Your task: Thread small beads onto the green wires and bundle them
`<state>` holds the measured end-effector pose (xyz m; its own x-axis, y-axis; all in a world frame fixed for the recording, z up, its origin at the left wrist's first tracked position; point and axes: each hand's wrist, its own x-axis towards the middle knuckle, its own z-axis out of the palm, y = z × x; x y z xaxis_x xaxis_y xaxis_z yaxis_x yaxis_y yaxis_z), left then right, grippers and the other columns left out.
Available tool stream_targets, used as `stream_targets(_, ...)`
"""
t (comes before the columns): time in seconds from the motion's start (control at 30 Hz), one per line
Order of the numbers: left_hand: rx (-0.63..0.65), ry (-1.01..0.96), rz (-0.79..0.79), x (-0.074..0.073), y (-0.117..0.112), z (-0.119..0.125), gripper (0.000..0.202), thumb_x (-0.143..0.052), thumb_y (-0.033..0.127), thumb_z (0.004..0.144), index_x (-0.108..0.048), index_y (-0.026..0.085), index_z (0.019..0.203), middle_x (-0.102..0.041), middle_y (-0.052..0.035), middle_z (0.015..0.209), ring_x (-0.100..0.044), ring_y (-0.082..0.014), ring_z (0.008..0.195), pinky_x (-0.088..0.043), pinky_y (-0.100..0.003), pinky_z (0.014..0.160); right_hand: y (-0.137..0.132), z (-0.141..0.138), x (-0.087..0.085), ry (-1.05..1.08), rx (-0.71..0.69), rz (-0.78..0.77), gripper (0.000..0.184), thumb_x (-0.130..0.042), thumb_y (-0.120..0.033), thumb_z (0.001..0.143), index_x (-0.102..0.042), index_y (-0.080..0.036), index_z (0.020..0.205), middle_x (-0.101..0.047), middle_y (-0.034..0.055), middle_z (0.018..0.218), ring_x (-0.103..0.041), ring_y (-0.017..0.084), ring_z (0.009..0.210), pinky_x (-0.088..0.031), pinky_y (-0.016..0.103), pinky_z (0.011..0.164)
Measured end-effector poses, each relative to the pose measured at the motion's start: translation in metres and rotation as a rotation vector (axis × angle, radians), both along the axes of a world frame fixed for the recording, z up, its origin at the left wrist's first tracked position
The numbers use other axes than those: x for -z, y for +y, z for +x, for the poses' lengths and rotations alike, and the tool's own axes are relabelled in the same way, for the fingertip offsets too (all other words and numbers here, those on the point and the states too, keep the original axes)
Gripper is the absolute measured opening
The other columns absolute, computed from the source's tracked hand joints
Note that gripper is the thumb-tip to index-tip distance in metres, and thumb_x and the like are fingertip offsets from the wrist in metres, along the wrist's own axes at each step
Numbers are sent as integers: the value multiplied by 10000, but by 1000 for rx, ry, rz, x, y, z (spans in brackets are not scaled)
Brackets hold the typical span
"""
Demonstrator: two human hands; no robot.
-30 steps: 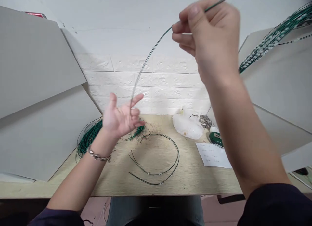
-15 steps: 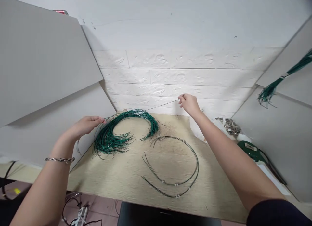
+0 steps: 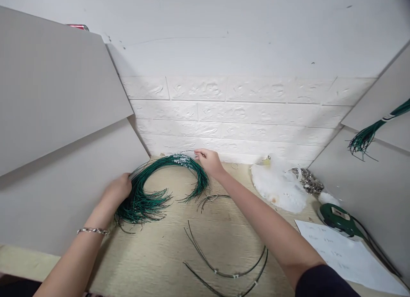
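**Green wire bundle held at both ends of its arch**

Green wire bundle (image 3: 166, 177), a thick sheaf of thin green strands bent into an arch, lies at the back left of the pale wooden table (image 3: 153, 254), close under the white brick wall (image 3: 243, 113). The left hand (image 3: 120, 190) is curled round the bundle's left leg, above its frayed ends. The right hand (image 3: 208, 161) has its fingertips on the crest beside small white sleeves; whether they pinch a strand cannot be told.

A large grey board (image 3: 57, 117) leans just left of the left hand and hems that side in. At least two loose dark wires (image 3: 224, 271) curve across the table's near middle. To the right lie one white plastic bag (image 3: 278, 188), one heap of small metal pieces (image 3: 309, 181), one dark green device (image 3: 336, 216) and one white paper sheet (image 3: 346, 254). A second green sheaf (image 3: 368, 134) hangs over the right grey board (image 3: 368, 190). Bare table shows between the arch and the loose wires.
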<state>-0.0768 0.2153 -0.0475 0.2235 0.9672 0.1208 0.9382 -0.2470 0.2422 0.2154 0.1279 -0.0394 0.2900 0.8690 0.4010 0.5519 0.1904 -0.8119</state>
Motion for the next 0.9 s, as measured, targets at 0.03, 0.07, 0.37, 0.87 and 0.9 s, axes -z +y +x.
stream_targets(0.03,-83,128,-25,-2,-7,4,359,-340,273,792,-534,96,1037,-627,-131,702,-600,-281,669,-444,-364,575,2,-3,2,-4,1,2,292,-410,-173,817,-644,-197,991,-652,12,1011,-641,111,820,-488,213,760)
stream_targets(0.07,-93,216,-6,-5,-15,9,391,-337,319,806,-530,85,1052,-628,-173,818,-595,-306,768,-450,-381,611,4,-6,4,-22,4,6,296,-408,-179,820,-642,-201,1000,-649,10,1020,-639,114,833,-487,215,767)
stream_targets(0.37,238,303,420,-16,-52,98,553,-370,406,839,-271,219,1350,-438,-177,1242,-442,-322,1092,-422,-396,789,0,-13,11,-367,87,12,335,-385,-192,839,-610,-253,1080,-622,-7,1074,-584,152,995,-436,251,862)
stream_targets(0.87,450,303,382,-13,8,150,325,-298,298,877,-595,175,923,-560,-89,893,-549,-205,814,-389,-270,616,-16,-4,12,-450,108,-22,346,-370,-197,847,-595,-267,1101,-612,-23,1091,-592,155,975,-442,246,837)
stream_targets(0.9,456,282,385,-12,8,148,328,-299,309,876,-590,178,955,-562,-88,894,-551,-205,807,-392,-272,619,-18,-3,13,-457,112,-32,346,-372,-198,846,-596,-265,1100,-613,-19,1088,-595,161,970,-445,254,834)
